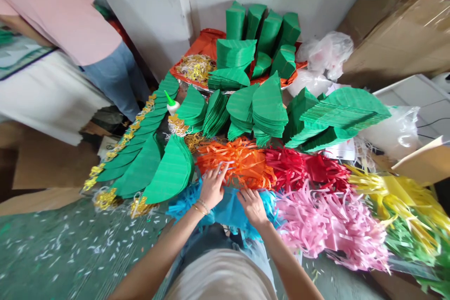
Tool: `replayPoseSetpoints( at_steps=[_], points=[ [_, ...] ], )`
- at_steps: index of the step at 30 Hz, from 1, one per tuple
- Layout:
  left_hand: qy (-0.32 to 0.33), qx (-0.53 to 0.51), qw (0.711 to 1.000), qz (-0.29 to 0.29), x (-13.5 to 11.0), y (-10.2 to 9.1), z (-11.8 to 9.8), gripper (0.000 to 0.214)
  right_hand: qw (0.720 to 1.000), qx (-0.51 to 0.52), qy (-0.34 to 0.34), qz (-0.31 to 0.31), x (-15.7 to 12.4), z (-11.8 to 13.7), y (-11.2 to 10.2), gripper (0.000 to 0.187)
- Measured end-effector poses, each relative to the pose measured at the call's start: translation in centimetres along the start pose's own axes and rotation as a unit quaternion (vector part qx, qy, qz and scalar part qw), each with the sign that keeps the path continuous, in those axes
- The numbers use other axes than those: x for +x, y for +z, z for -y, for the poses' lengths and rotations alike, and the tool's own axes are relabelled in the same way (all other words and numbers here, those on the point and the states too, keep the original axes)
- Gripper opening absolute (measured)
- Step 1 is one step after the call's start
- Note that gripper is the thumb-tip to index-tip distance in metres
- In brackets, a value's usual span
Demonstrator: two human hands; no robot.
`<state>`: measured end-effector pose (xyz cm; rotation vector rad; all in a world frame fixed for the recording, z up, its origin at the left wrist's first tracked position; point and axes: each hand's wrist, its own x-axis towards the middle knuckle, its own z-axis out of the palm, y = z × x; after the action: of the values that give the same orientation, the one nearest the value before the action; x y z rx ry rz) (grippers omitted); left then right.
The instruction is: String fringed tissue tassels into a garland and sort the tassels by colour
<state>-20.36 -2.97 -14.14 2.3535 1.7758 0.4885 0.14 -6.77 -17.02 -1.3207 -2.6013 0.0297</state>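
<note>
My left hand (212, 186) reaches into a pile of orange fringed paper strips (242, 161), its fingers curled among the strips. My right hand (252, 206) rests on a blue fringed paper piece (225, 211) just below the orange pile, fingers pressed down on it and pinching its upper edge. A thin bracelet circles my left wrist. Red fringed paper (302, 166) and pink fringed paper (326, 225) lie directly to the right of my hands.
Stacks of green folded paper fans (267, 103) fill the middle and back. A row of green fans with gold trim (137, 150) runs down the left beside a small glue bottle (172, 103). Yellow and green fringes (408, 206) lie right. A person in pink (70, 14) stands at upper left.
</note>
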Motion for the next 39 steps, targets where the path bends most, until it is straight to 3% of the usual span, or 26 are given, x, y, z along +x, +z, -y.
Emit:
replayPoseSetpoints(
  at_steps=[2,5,7,10,16,26,30,36,39],
  points=[
    [-0.004,0.002,1.0,-0.031,-0.2,-0.2,0.0,0.052,1.0,0.003,-0.014,-0.001,-0.2,0.0,0.2,0.025],
    [0.091,-0.02,0.996,-0.013,-1.2,0.1,-0.7,0.018,1.0,0.003,-0.003,-0.004,-0.2,0.5,0.0,0.019],
    [0.15,-0.036,0.988,0.014,-1.9,0.7,-1.2,0.014,1.0,0.001,0.01,-0.006,0.1,1.0,0.0,0.017],
    [0.178,-0.045,0.983,0.022,-2.5,1.9,-1.5,0.017,1.0,-0.004,0.023,-0.009,0.7,1.5,0.4,0.021],
    [0.138,-0.059,0.989,0.005,-2.4,2.8,-1.1,0.02,0.998,0.009,0.06,-0.009,0.8,1.4,1.0,0.022],
    [0.041,-0.073,0.996,0.028,-1.2,1.5,-0.9,0.008,0.981,0.03,0.19,0.018,1.8,1.4,-0.2,0.01],
    [0.01,-0.075,0.996,0.037,-0.7,1.3,-0.9,0.006,0.973,0.039,0.228,0.019,2.0,0.6,-0.9,0.014],
    [0.003,-0.092,0.995,0.042,-1.1,1.1,0.6,0.009,0.969,0.055,0.239,0.008,0.9,-0.9,-1.3,0.006],
    [0.021,-0.097,0.994,0.044,-1.4,0.9,0.9,0.019,0.974,0.053,0.218,0.002,0.6,-0.8,-1.3,0.013]
  ],
)
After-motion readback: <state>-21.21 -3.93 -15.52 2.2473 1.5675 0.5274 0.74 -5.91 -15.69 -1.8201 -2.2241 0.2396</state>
